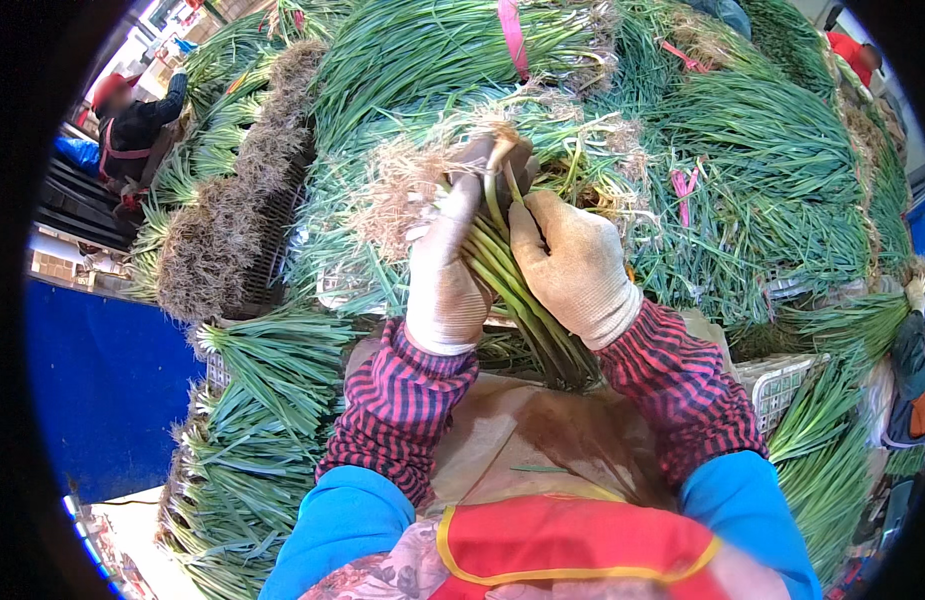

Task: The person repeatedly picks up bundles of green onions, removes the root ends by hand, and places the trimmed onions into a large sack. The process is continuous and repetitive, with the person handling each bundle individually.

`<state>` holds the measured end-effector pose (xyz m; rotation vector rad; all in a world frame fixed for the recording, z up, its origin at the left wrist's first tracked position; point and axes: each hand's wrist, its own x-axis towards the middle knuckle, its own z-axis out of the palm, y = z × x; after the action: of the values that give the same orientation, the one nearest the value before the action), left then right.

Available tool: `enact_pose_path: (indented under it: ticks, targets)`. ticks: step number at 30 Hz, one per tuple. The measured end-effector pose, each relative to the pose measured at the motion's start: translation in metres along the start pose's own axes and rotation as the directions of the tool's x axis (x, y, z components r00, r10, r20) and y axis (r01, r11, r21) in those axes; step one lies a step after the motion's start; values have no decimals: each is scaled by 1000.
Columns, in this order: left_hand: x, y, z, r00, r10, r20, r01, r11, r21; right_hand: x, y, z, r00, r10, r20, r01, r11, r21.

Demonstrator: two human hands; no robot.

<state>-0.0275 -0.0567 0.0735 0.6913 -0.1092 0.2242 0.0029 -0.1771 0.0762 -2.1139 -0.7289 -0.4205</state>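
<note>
My left hand (451, 262), in a soiled cream work glove, is closed around a small bunch of allium greens (526, 300), which look like scallions or green garlic. Their pale, fibrous roots (402, 191) stick out beyond the glove to the upper left, and the leaves hang down toward my lap. My right hand (571, 259), gloved the same way, pinches a single stalk (515, 184) between thumb and fingers at the bunch's upper side. Part of the bunch is hidden behind both hands.
Heaped greens (755, 150) lie ahead, some tied with pink ribbon (512, 37). Rooted bundles line a dark crate (271, 255) at left; more bundles (260, 420) stack below. A white plastic crate (789, 386) is at right. One person (132, 124) works at far left, another (852, 58) at upper right.
</note>
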Motion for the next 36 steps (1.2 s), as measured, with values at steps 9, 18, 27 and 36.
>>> enact_pose_path:
  ticks: [9,18,27,36]
  targets:
    - [-2,-7,-15,978,17,-210,62,928,368,-2,15,16,998,64,12,-64,998,29]
    - [5,-4,-18,998,-30,-51,52,854,517,-9,25,29,998,11,-61,-7,999,52]
    - [15,6,-9,972,118,-203,-24,910,415,-10,25,17,991,131,-2,-130,988,85]
    - [6,20,-28,989,-105,-107,140,902,409,-1,46,7,947,-132,293,52,963,266]
